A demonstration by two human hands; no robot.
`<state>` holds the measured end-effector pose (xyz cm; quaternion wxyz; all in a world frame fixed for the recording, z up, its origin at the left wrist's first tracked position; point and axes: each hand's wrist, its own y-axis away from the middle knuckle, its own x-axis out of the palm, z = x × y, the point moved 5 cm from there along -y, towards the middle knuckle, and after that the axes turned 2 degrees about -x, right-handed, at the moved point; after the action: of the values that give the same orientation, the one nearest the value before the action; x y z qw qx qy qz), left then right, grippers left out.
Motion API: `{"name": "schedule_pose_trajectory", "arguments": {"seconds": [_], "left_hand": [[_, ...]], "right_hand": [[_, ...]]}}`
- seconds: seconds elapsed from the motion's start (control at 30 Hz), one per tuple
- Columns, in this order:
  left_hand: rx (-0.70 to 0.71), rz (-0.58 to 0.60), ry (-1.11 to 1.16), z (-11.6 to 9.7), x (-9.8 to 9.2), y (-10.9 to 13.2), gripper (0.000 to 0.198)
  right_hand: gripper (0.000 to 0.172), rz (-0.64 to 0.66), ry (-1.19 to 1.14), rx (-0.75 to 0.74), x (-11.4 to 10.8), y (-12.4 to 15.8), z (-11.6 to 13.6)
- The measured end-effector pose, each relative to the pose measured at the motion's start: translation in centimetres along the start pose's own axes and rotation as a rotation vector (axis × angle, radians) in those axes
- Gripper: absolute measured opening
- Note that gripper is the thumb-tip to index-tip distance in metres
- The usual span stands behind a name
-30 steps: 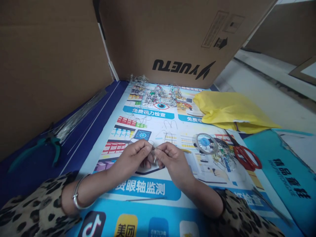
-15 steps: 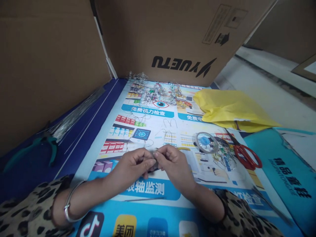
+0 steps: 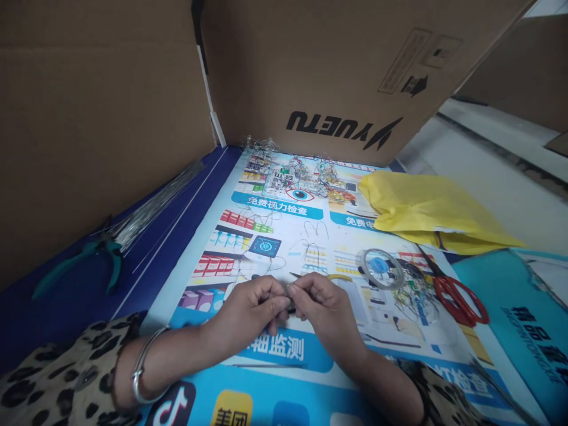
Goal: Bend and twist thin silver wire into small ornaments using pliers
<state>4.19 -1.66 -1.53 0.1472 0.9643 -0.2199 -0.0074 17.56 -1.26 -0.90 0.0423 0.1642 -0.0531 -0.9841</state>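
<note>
My left hand (image 3: 265, 303) and my right hand (image 3: 320, 303) meet over the printed sheet, fingertips almost touching. Both are closed in a pinch on what looks like a thin wire (image 3: 289, 286), mostly hidden by the fingers. Just beyond the hands lies a yellow-handled tool (image 3: 339, 277) with a dark pointed tip, partly covered by my right hand. Bent pieces of thin wire (image 3: 315, 229) rest on the sheet farther out. A straight thin rod (image 3: 270, 365) lies on the near side of my hands.
On the left are teal-handled pliers (image 3: 114, 260) beside a bundle of straight wires (image 3: 153, 204). To the right sit a roll of clear tape (image 3: 402, 277), red-handled scissors (image 3: 457, 299) and a yellow bag (image 3: 435, 207). Cardboard walls (image 3: 337, 65) stand behind tangled wires (image 3: 302, 171).
The camera view has turned slightly, so the whole scene sits a little farther right and lower. My hands stay pinched together in nearly the same pose.
</note>
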Motion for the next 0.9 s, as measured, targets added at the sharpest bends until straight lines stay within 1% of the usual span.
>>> {"name": "schedule_pose_trajectory", "arguments": {"seconds": [0.13,0.27,0.33,0.4,0.47,0.53,0.57,0.6,0.63,0.67,0.7,0.77,0.83,0.9], "left_hand": [[0.007,0.010,0.021,0.3,-0.1,-0.1,0.018],[-0.007,0.023,0.013,0.4,0.0,-0.2,0.018],[-0.013,0.028,0.002,0.3,0.0,-0.2,0.018],[-0.014,0.025,-0.009,0.2,0.1,-0.2,0.018],[-0.006,0.025,-0.014,0.0,0.2,-0.2,0.018],[0.008,0.032,-0.028,0.1,0.3,0.0,0.017],[0.017,0.042,-0.048,0.2,0.4,0.1,0.016],[0.027,0.059,-0.079,0.3,0.5,0.2,0.015],[0.035,0.083,-0.114,0.4,0.7,0.3,0.015],[0.047,0.106,-0.152,0.5,0.9,0.5,0.015],[0.062,0.130,-0.191,0.6,1.0,0.6,0.016],[0.103,0.162,-0.258,0.5,1.2,0.8,0.018],[0.151,0.179,-0.314,0.2,1.2,0.8,0.019],[0.205,0.191,-0.353,-0.3,1.2,0.9,0.021]], "right_hand": [[0.019,-0.007,0.052,-0.029,-0.2,0.1,0.1],[0.020,-0.004,0.054,-0.031,0.0,0.1,0.0],[0.021,0.017,0.066,-0.030,0.1,-0.1,0.1],[0.020,0.080,0.121,-0.073,-0.1,-0.3,0.6],[0.020,0.180,0.242,-0.186,-0.8,-0.7,1.6],[0.020,0.254,0.418,-0.339,-2.0,-1.0,2.7],[0.021,0.272,0.545,-0.418,-2.8,-1.1,3.1],[0.020,0.264,0.681,-0.509,-3.6,-1.1,3.4],[0.021,0.234,0.818,-0.563,-4.4,-1.2,3.5],[0.025,0.213,0.941,-0.584,-5.2,-1.2,3.4],[0.033,0.210,1.035,-0.593,-5.7,-1.2,3.1],[0.048,0.236,1.166,-0.562,-6.3,-1.1,2.3],[0.052,0.275,1.234,-0.521,-6.2,-1.0,1.7],[0.046,0.295,1.263,-0.494,-5.9,-0.8,1.4]]}}
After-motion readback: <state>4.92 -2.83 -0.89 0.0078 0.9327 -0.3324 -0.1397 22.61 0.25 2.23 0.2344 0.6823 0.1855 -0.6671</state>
